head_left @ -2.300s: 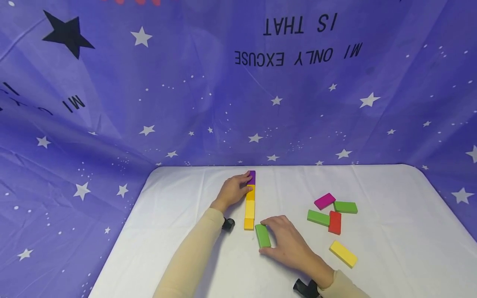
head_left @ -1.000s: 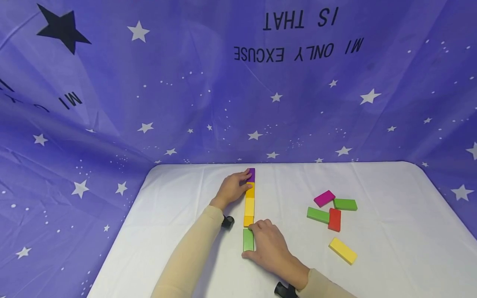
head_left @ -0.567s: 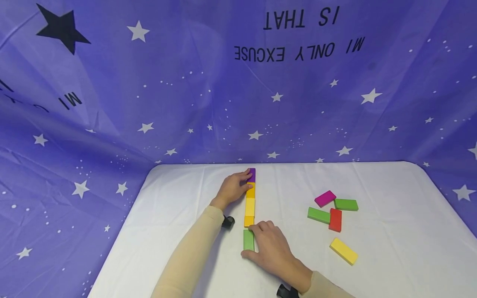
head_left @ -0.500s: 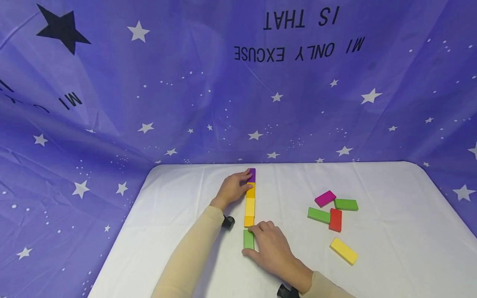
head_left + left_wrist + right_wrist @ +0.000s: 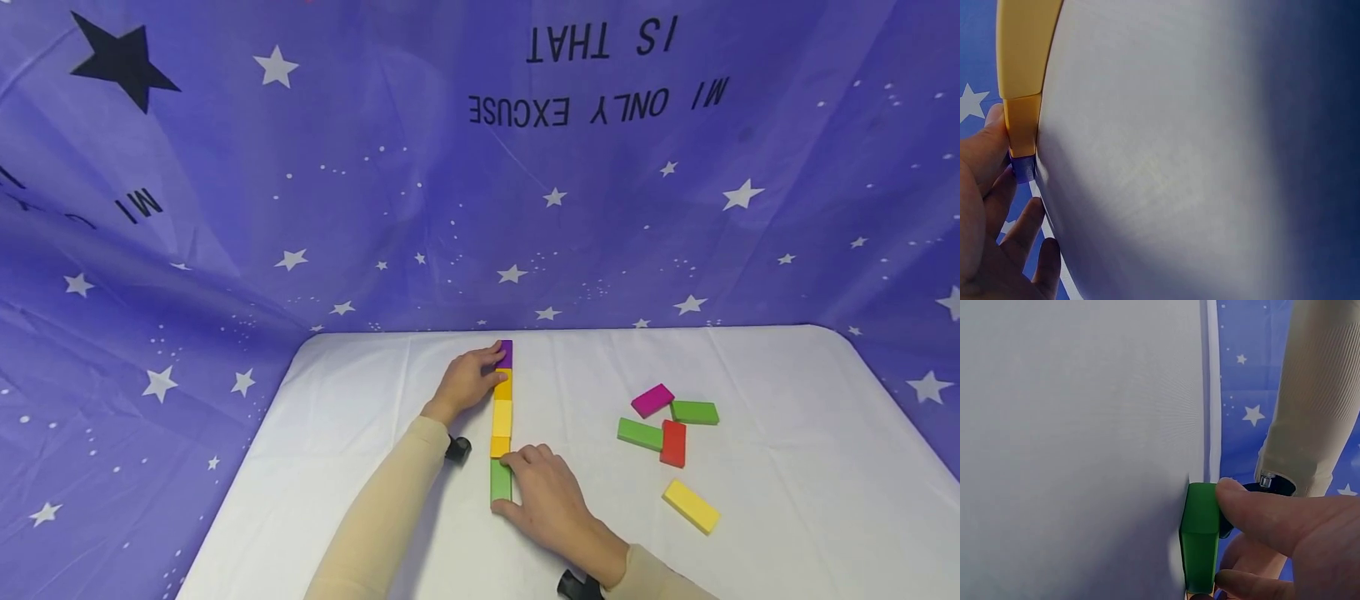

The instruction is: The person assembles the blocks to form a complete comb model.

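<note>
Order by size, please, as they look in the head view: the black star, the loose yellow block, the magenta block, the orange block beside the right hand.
1. Black star
2. Loose yellow block
3. Magenta block; it lies farther away than the yellow, so their true sizes are unsure
4. Orange block

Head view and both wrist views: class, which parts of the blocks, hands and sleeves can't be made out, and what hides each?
Head view: part of the purple block, under the left hand.
Head view: corners of the green block, under the finger and thumb of the right hand.
Head view: much of the right sleeve, past the bottom edge.
Left wrist view: the upper end of the yellow block, past the top edge.
</note>
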Motion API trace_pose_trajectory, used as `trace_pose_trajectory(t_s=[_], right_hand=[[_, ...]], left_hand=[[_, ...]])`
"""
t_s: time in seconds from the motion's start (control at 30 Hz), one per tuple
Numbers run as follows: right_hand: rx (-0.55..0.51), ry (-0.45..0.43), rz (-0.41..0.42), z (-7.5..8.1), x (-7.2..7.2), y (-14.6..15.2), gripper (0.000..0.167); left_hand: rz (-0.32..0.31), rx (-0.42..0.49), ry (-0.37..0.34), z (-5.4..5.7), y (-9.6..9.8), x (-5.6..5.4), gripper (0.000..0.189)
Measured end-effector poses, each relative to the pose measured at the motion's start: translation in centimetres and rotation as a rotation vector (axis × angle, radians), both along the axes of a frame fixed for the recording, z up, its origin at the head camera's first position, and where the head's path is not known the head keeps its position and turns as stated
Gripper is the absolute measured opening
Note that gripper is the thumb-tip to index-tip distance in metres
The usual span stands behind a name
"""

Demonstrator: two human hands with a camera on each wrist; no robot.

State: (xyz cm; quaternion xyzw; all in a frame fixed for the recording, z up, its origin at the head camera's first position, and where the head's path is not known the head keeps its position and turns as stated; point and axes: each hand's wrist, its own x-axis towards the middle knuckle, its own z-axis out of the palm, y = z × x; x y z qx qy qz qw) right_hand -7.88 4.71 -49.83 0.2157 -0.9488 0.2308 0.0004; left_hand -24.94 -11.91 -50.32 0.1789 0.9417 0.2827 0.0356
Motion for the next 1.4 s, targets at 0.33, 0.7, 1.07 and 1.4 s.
trace_pose_trajectory(t_s=[0.33,0.7,1.07,1.4], right_hand=[[-0.007,0.000,-0.009,-0.2,-0.3,-0.1,0.057],[-0.004,-0.017,-0.020,-0.3,-0.5,-0.1,0.059],[-0.167,-0.003,-0.107,0.8,-1.0,2.9,0.045],[-0.275,-0.086,-0.186,2.6,-1.9,8.0,0.045]], left_hand=[[0.001,0.012,0.006,0.0,0.0,0.0,0.048],[0.004,0.019,0.022,-0.1,-0.1,0.0,0.048],[-0.003,0.017,0.025,-0.3,-0.1,-0.2,0.048],[-0.004,0.032,0.019,-0.2,-0.1,-0.2,0.048]])
